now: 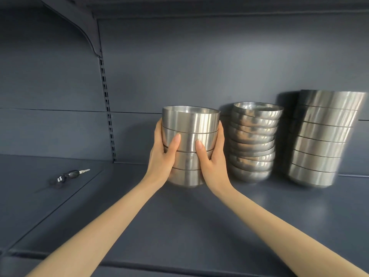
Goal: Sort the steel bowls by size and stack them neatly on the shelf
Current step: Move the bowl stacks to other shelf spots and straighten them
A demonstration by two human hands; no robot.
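A stack of several straight-sided steel bowls (pixel 190 122) stands at the middle of the dark shelf (pixel 179 216). My left hand (pixel 162 156) grips its left side and my right hand (pixel 211 158) its right side, thumbs across the front. To its right stands a stack of several small rounded bowls (pixel 253 140), slightly uneven. At the far right, against the back panel, rises a taller stack of large bowls (pixel 321 136).
A key with a dark fob (pixel 69 175) lies on the shelf at the left. A slotted upright (pixel 107 108) runs down the back panel. Another shelf and its bracket (pixel 87 31) hang overhead. The shelf's front edge (pixel 139 264) is near me.
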